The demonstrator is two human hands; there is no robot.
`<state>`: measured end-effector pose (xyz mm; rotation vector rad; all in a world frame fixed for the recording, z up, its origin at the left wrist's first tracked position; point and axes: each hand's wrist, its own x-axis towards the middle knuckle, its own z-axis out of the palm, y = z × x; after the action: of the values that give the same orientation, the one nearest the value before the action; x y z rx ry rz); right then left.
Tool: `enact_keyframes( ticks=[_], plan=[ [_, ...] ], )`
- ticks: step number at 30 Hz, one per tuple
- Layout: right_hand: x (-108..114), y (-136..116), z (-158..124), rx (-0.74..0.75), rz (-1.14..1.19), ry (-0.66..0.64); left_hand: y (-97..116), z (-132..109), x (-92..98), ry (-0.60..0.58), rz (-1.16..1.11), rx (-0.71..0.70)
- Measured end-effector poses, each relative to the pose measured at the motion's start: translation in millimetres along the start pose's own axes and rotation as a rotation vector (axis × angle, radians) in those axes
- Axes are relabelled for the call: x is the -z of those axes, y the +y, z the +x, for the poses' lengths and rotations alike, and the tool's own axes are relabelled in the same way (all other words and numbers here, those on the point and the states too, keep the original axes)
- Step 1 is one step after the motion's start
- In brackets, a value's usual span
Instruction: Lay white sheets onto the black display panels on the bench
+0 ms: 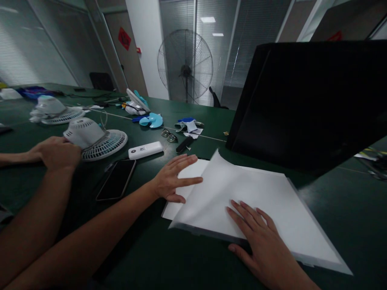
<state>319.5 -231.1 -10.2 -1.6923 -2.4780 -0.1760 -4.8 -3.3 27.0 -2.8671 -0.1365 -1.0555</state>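
Note:
A thin white sheet (242, 193) lies over a flat white panel (173, 210) on the dark green table. Its left edge curls up, with a corner raised off the panel. Beside that lifted edge, my left hand (173, 181) has its fingers spread over the panel's left end; whether they touch it I cannot tell. My right hand (261, 237) rests on the near part of the sheet, fingers stretched out flat and thumb over the near edge. Neither hand grips anything. A translucent border shows along the sheet's near and right sides.
Behind the sheet rises a large black panel (305, 108). Left of my left hand lie a phone (117, 180) and a white handheld device (145, 150). Glasses (169, 135) sit farther back. Another person's hands (60, 152) are by a white fan part (104, 145).

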Motion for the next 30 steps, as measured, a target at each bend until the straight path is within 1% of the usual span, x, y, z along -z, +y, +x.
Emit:
enact_keyframes(
  ticks=[3, 5, 7, 9, 12, 14, 16, 18, 22, 26, 30],
  plan=[
    [0, -1, 0, 0.012, -0.003, 0.032, 12, 8, 3.7, -0.179, -0.004, 0.007],
    [0, -1, 0, 0.031, -0.004, 0.059, 13, 12, 6.2, -0.261, -0.046, 0.038],
    [1, -1, 0, 0.045, -0.012, 0.082, 8, 12, 8.0, -0.321, -0.104, 0.078],
    [3, 0, 0, 0.059, -0.028, 0.098, -2, 6, 7.0, -0.349, -0.157, 0.137],
    [5, 4, -1, 0.076, -0.045, 0.135, -20, -8, -1.8, -0.347, -0.227, 0.294],
    [7, 8, -2, 0.076, -0.048, 0.17, -30, -15, -10.6, -0.302, -0.264, 0.404],
    [9, 11, -4, 0.081, -0.041, 0.195, -35, -20, -17.7, -0.26, -0.25, 0.46],
    [12, 13, -6, 0.102, -0.031, 0.202, -36, -21, -21.3, -0.262, -0.206, 0.486],
    [16, 16, -9, 0.146, -0.053, 0.207, -34, -21, -21.2, -0.314, -0.091, 0.546],
    [13, 20, -12, 0.139, -0.078, 0.201, -33, -20, -20.8, -0.289, -0.032, 0.597],
    [10, 24, -13, 0.119, -0.043, 0.142, -35, -21, -24.0, -0.261, -0.038, 0.588]
  ],
)
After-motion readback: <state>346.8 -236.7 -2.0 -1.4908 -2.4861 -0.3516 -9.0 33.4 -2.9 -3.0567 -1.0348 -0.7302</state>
